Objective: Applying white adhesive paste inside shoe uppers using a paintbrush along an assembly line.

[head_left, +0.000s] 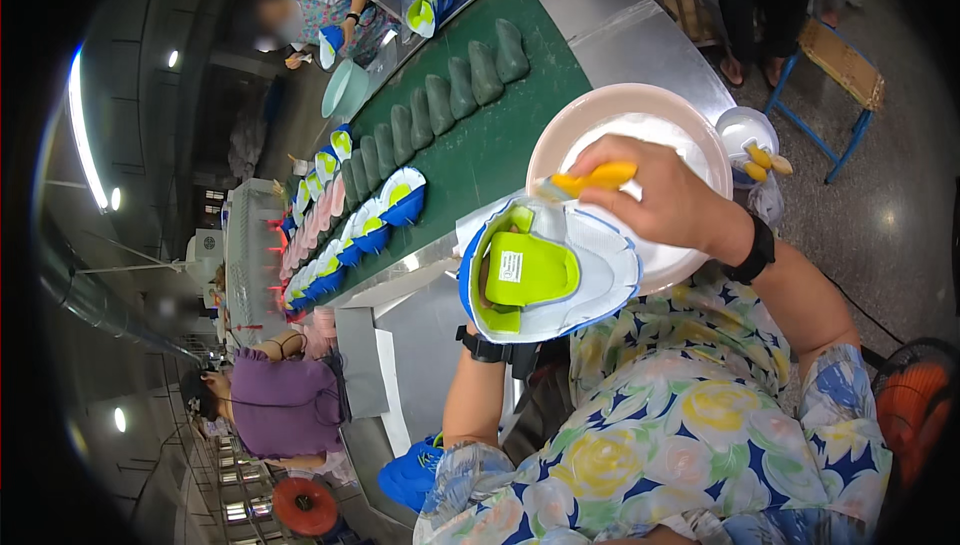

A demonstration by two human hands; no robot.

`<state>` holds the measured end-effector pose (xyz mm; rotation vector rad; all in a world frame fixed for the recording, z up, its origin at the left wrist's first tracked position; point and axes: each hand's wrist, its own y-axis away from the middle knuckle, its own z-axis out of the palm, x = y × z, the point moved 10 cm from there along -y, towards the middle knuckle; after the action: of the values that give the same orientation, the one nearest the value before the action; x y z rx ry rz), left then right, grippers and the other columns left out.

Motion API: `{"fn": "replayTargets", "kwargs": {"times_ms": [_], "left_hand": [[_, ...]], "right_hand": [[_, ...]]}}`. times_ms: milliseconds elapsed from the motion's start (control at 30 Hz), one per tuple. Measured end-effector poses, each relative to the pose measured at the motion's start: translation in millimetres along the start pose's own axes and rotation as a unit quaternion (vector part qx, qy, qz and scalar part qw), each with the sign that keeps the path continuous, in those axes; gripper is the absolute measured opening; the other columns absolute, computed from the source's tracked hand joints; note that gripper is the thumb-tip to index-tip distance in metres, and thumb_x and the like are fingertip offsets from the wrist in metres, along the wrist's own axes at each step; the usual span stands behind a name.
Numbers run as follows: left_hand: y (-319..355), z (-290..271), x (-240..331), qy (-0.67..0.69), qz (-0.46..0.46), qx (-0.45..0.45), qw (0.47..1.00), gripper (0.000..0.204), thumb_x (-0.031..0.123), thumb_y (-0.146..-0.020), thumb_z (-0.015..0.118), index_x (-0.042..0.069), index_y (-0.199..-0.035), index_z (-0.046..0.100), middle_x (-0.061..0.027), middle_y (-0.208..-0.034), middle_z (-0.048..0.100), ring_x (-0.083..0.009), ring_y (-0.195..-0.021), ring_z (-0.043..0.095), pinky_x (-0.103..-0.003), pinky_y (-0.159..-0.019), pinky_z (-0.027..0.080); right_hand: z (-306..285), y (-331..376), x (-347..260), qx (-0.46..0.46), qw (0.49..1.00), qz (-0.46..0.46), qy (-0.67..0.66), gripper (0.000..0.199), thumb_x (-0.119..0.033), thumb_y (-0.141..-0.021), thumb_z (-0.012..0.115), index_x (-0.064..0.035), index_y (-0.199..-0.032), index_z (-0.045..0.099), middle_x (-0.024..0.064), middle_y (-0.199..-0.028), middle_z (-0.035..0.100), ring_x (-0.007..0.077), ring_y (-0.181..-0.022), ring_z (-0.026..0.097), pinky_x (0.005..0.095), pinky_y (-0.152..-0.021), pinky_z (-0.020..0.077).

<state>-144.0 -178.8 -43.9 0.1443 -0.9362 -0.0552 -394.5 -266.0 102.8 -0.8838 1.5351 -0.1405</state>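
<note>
My right hand (650, 185) is closed around the yellow handle of a brush (605, 177). The brush's bristle end is at the upper edge of a shoe upper (600, 280), which is white inside with a blue edge and a lime-green tongue and lining. From behind and beneath, my left hand (486, 283) holds this upper up; most of that hand is hidden by it. Behind the upper and my right hand stands a wide pale-pink basin (560, 125) with white contents.
A green conveyor belt (455, 150) carries rows of dark shoe lasts (438, 105) and blue-white uppers (400, 200). To the right is a small bucket (740, 125) with yellow-handled brushes. Co-workers stand at far left and lower left. A blue-framed stool (840, 70) stands at right.
</note>
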Motion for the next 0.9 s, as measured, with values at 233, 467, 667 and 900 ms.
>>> {"fn": "replayTargets", "kwargs": {"times_ms": [233,467,667,900], "left_hand": [[10.5,1.9,46.3,-0.084,0.21,-0.011,0.974,0.048,0.033,-0.1,0.052,0.001,-0.136,0.053,-0.014,-0.128,0.063,-0.0264,-0.114,0.063,-0.043,-0.098,0.054],[5.4,20.9,22.4,0.088,0.049,-0.028,0.994,0.053,0.042,-0.095,0.06,0.003,-0.132,0.058,-0.011,-0.12,0.068,-0.0289,-0.108,0.066,-0.05,-0.093,0.055],[6.7,-5.1,31.4,0.142,0.036,0.014,0.989,0.049,0.039,-0.098,0.057,0.005,-0.134,0.057,-0.0087,-0.12,0.068,-0.0267,-0.11,0.066,-0.048,-0.096,0.054],[-28.7,-97.6,63.8,0.12,0.099,-0.029,0.987,0.049,0.034,-0.103,0.047,0.01,-0.145,0.045,-0.0078,-0.134,0.06,-0.0275,-0.119,0.06,-0.045,-0.1,0.052]], "right_hand": [[40.9,30.3,-27.7,-0.143,0.965,-0.182,0.127,0.02,-0.003,-0.079,0.062,-0.0059,-0.098,0.062,0.0097,-0.095,0.066,0.0276,-0.09,0.065,0.0386,-0.083,0.0519],[23.5,-8.0,-19.1,-0.004,0.997,-0.059,0.05,0.021,-0.013,-0.087,0.072,-0.0034,-0.097,0.057,0.0155,-0.092,0.066,0.0337,-0.081,0.067,0.0368,-0.07,0.0536],[27.5,-23.3,40.9,-0.05,0.978,0.188,0.078,0.028,-0.018,-0.085,0.073,0.0,-0.088,0.052,0.0128,-0.058,0.058,0.0253,-0.059,0.065,0.0342,-0.056,0.0479],[11.4,5.0,81.6,0.017,0.955,0.283,-0.085,0.017,-0.009,-0.088,0.069,0.0002,-0.093,0.056,0.0062,-0.079,0.063,0.0132,-0.068,0.064,0.0259,-0.063,0.0514]]}}
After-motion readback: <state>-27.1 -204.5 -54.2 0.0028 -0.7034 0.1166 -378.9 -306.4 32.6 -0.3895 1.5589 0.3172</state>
